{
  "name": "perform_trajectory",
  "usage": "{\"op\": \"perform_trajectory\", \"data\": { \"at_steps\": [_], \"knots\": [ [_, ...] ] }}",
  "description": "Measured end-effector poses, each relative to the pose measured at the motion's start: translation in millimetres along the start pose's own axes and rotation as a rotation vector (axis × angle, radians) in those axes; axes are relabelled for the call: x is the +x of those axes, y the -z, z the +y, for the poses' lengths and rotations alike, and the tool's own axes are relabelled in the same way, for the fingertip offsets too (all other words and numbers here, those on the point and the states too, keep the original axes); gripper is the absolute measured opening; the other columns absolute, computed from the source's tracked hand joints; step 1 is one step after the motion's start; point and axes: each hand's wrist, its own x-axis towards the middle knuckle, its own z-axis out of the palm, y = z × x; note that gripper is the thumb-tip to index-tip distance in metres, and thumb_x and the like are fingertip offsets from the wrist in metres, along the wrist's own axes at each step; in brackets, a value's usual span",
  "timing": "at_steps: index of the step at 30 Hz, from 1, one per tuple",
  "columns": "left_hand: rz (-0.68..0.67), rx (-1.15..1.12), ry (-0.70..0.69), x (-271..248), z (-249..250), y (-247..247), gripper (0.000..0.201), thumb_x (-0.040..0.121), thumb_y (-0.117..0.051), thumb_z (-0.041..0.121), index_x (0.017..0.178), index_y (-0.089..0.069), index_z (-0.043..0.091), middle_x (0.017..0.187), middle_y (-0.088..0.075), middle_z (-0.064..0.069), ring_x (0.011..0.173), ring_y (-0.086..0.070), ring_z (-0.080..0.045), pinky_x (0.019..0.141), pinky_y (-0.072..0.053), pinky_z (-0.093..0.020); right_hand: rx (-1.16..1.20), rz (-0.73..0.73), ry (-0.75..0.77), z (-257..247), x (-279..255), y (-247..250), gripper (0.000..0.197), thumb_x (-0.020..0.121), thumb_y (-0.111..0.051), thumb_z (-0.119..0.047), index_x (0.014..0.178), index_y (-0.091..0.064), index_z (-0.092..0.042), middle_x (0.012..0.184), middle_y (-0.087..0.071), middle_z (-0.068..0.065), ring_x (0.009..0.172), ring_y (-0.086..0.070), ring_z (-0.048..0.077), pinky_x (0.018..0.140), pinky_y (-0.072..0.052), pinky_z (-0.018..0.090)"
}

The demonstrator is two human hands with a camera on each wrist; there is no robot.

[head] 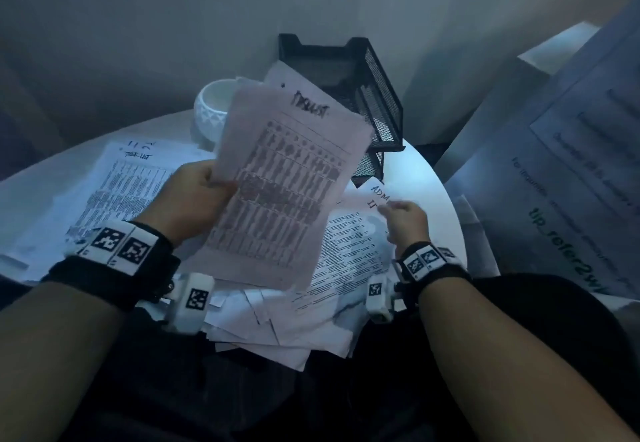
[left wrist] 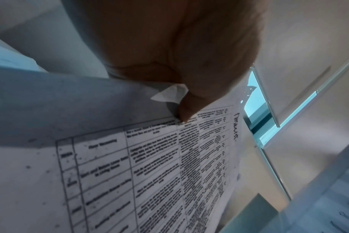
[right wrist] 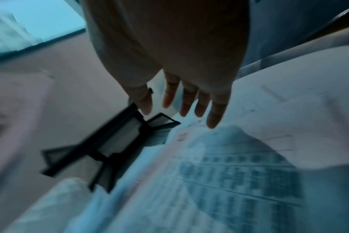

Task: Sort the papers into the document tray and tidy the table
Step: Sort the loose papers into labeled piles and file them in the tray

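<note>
Left hand (head: 194, 195) grips the raised sheet (head: 284, 182), right hand (head: 405, 223) hovers spread-fingered (holding nothing); the document tray (head: 374, 95) lies beyond, at upper centre, long axis pointing away.

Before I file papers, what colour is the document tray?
Black wire mesh document tray, clearest in the head view.

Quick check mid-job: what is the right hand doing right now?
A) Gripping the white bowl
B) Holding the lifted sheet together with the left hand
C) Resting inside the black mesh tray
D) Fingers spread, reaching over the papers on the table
D: the right hand has straight, spread fingers over the loose papers and holds nothing; only the left hand grips the lifted sheet.
</note>
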Motion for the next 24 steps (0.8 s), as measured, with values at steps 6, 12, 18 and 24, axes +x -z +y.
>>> {"op": "perform_trajectory", "data": {
  "at_steps": [6, 12, 18, 24],
  "knots": [
    [0.086, -0.005, 0.034, 7.1, -6.8, 22.0, 0.016, 0.096, -0.062, 0.021, 0.089, -0.071, 0.009, 0.092, -0.075, -0.017, 0.075, -0.064, -0.027, 0.072, -0.050, -0.038, -0.629, 0.040, -0.148, 43.1, 21.6, 8.0, 0.088, 0.072, -0.091, -0.041, 0.146, -0.047, -0.025, 0.147, -0.046, 0.014, 0.134, -0.047, 0.039, 0.106, -0.045, 0.048],
    [0.079, 0.027, 0.039, 4.8, 0.2, 18.9, 0.017, 0.099, -0.059, 0.015, 0.086, -0.069, 0.016, 0.086, -0.072, -0.002, 0.074, -0.063, -0.017, 0.064, -0.044, -0.029, -0.628, 0.000, -0.121, 54.4, 28.1, 8.2, 0.064, 0.075, -0.085, -0.018, 0.131, -0.054, -0.019, 0.127, -0.063, 0.012, 0.110, -0.061, 0.035, 0.095, -0.054, 0.041],
    [0.079, 0.079, 0.043, 9.1, -0.4, 17.8, 0.017, 0.097, -0.059, 0.016, 0.082, -0.066, 0.013, 0.083, -0.071, -0.008, 0.073, -0.063, -0.022, 0.065, -0.047, -0.033, -0.540, 0.071, 0.098, 23.1, 20.4, 9.6, 0.001, 0.085, -0.071, -0.011, 0.084, -0.071, -0.010, 0.085, -0.072, 0.008, 0.084, -0.069, 0.029, 0.075, -0.057, 0.033],
    [0.188, 0.161, 0.029, 18.1, -7.5, 27.4, 0.018, 0.095, -0.053, 0.015, 0.088, -0.065, 0.003, 0.089, -0.068, -0.026, 0.085, -0.064, -0.045, 0.067, -0.043, -0.038, -0.322, -0.044, 0.417, -43.5, -4.4, 22.5, 0.019, 0.095, -0.065, -0.003, 0.088, -0.076, -0.018, 0.086, -0.073, -0.003, 0.081, -0.069, 0.016, 0.070, -0.061, 0.030]
  ]
}}
